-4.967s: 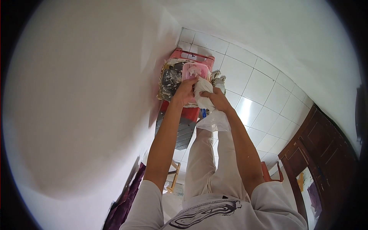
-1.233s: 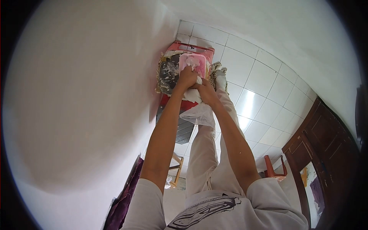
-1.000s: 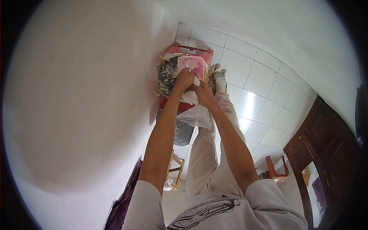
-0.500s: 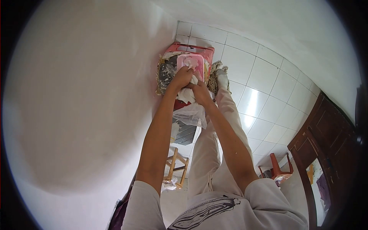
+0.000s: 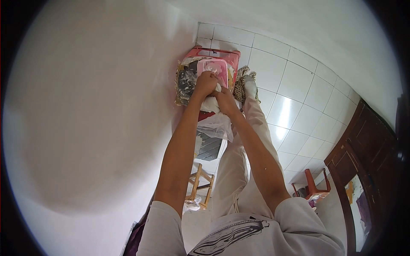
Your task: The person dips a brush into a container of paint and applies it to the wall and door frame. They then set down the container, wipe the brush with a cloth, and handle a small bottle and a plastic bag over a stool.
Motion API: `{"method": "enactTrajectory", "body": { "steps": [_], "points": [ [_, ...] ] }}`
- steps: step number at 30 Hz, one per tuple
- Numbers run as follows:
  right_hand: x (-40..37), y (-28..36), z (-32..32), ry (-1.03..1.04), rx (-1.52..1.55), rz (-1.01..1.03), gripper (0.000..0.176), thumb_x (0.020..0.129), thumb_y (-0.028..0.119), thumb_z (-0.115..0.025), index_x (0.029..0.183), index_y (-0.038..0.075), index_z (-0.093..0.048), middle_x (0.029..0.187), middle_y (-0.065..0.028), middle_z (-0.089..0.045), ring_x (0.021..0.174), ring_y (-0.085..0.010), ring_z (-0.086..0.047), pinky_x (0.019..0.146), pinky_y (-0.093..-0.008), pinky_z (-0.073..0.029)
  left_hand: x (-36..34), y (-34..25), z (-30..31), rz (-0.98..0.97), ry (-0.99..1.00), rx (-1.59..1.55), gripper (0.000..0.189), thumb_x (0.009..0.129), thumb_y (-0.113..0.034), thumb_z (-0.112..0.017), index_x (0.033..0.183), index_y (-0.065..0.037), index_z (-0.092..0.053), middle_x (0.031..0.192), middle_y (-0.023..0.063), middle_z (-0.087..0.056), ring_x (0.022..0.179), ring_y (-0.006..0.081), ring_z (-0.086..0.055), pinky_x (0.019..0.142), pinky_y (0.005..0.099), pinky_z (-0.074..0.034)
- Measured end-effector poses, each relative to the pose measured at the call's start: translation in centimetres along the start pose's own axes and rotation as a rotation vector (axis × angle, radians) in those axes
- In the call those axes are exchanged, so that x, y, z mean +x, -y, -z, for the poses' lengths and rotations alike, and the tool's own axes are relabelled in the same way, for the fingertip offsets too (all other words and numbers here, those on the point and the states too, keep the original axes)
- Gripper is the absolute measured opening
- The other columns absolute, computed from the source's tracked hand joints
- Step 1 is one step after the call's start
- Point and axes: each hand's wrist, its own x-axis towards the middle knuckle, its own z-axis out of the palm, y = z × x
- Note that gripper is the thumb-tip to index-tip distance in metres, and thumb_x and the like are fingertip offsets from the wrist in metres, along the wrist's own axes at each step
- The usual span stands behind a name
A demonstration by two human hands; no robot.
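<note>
My left hand (image 5: 206,82) is closed round the upper end of a white bag (image 5: 210,105), just over the near edge of a pink tub (image 5: 226,71). Close beside it, my right hand (image 5: 225,100) grips the same bag lower down. A soft white substance (image 5: 212,66) lies inside the tub. What comes out of the bag's upper end, if anything, is hidden behind my fingers. Below my hands hangs a clear plastic bag (image 5: 215,126), near a dark red patch. The tub rests on a red plastic stool (image 5: 235,54) whose top is covered with dark, white-smeared material (image 5: 186,83).
A pale wall (image 5: 94,111) rises close on my left. My foot (image 5: 250,86) stands by a patterned cloth (image 5: 240,89) on white floor tiles (image 5: 294,81). Behind are a wooden stool (image 5: 200,183), a red chair (image 5: 314,187) and a dark wooden door (image 5: 371,141).
My left hand has moved slightly away from me, with its fingers closed tighter over the bag's end. The view has shifted a little; both hands still hold the bag.
</note>
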Motion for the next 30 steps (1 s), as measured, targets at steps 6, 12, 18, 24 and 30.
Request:
{"method": "enactTrajectory", "body": {
  "steps": [6, 12, 18, 24, 30],
  "points": [
    [-0.3, 0.2, -0.1, 0.015, 0.039, 0.056, 0.048, 0.080, 0.030, -0.063, 0.102, -0.012, -0.058, 0.099, -0.0288, -0.064, 0.094, -0.0376, -0.063, 0.082, -0.0413, -0.046, -0.1, -0.5, 0.6, 0.036, 0.016, 0.073, 0.030, 0.091, -0.022, -0.046, 0.097, 0.001, -0.064, 0.098, 0.0249, -0.065, 0.095, 0.0429, -0.061, 0.080, 0.0473, -0.048],
    [-0.5, 0.4, -0.2, 0.045, -0.080, 0.011, 0.036, 0.083, 0.027, -0.059, 0.101, -0.004, -0.066, 0.108, -0.0215, -0.063, 0.098, -0.0309, -0.061, 0.088, -0.0349, -0.044, -0.4, -0.3, 0.9, 0.017, 0.020, 0.054, 0.028, 0.091, -0.023, -0.048, 0.094, -0.001, -0.065, 0.096, 0.0243, -0.065, 0.092, 0.0424, -0.062, 0.081, 0.0460, -0.049],
    [-1.0, 1.5, -0.2, 0.032, -0.059, -0.001, 0.037, 0.083, 0.027, -0.060, 0.100, -0.004, -0.066, 0.105, -0.0203, -0.064, 0.095, -0.0298, -0.062, 0.086, -0.0344, -0.045, -0.3, 0.0, 0.8, -0.066, 0.030, 0.043, 0.029, 0.094, -0.022, -0.047, 0.093, 0.000, -0.065, 0.087, 0.0148, -0.068, 0.080, 0.0283, -0.065, 0.076, 0.0368, -0.048],
    [0.0, -0.1, -0.3, 0.098, 0.223, 0.058, 0.046, 0.078, 0.028, -0.068, 0.103, -0.010, -0.060, 0.092, -0.0217, -0.066, 0.084, -0.0286, -0.065, 0.076, -0.0361, -0.048, 0.2, 0.2, 1.0, 0.036, 0.127, -0.009, 0.041, 0.093, -0.032, -0.045, 0.102, 0.005, -0.062, 0.103, 0.0275, -0.064, 0.098, 0.0418, -0.061, 0.086, 0.0443, -0.047],
    [-1.7, 1.4, 0.6, 0.117, 0.317, 0.064, 0.031, 0.079, 0.020, -0.065, 0.098, -0.004, -0.066, 0.086, -0.0138, -0.068, 0.080, -0.0214, -0.065, 0.075, -0.0327, -0.048, -0.8, -2.1, 1.4, 0.093, 0.163, 0.049, 0.050, 0.094, -0.037, -0.046, 0.110, 0.009, -0.057, 0.108, 0.0328, -0.060, 0.104, 0.0441, -0.059, 0.090, 0.0450, -0.045]
  ]
}}
